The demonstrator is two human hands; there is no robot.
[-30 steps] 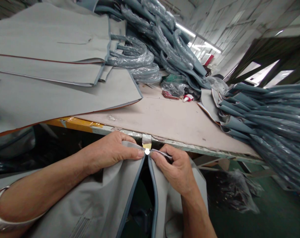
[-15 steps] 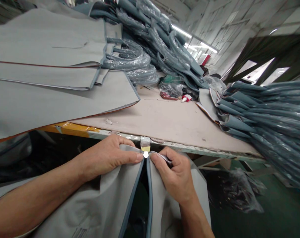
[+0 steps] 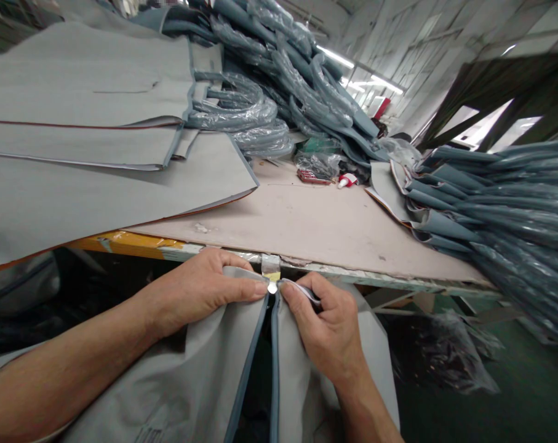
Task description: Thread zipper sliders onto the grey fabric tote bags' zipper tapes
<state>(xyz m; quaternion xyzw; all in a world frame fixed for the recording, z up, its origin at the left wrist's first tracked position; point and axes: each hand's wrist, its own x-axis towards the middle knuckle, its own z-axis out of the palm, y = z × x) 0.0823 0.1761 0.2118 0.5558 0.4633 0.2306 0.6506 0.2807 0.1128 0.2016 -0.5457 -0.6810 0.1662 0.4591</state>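
Just below the table edge, my left hand [image 3: 218, 286] pinches the top of a grey fabric panel [image 3: 186, 369] with blue-grey edging, thumb on top. My right hand [image 3: 327, 323] grips the folded top edge of the grey fabric on the other side, its fingers curled under. The two blue-edged borders nearly meet between my thumbs and spread apart downward, with a dark gap between them. A small shiny metal piece [image 3: 272, 287] sits between my thumb tips, below a bracket [image 3: 271, 266] at the table edge. What it is exactly, I cannot tell.
Large grey fabric sheets [image 3: 98, 141] lie on the table [image 3: 306, 215] at left. Plastic-wrapped blue-grey rolls [image 3: 279, 74] are heaped behind. A red calculator-like item [image 3: 313, 177] and a red-and-white bottle [image 3: 347, 180] lie near them. More blue-grey bundles [image 3: 514, 203] overhang at right, above a plastic bag [image 3: 454, 351].
The gap between the edged borders has narrowed slightly below my hands. Both hands keep their grip in nearly the same place; the view has shifted a little.
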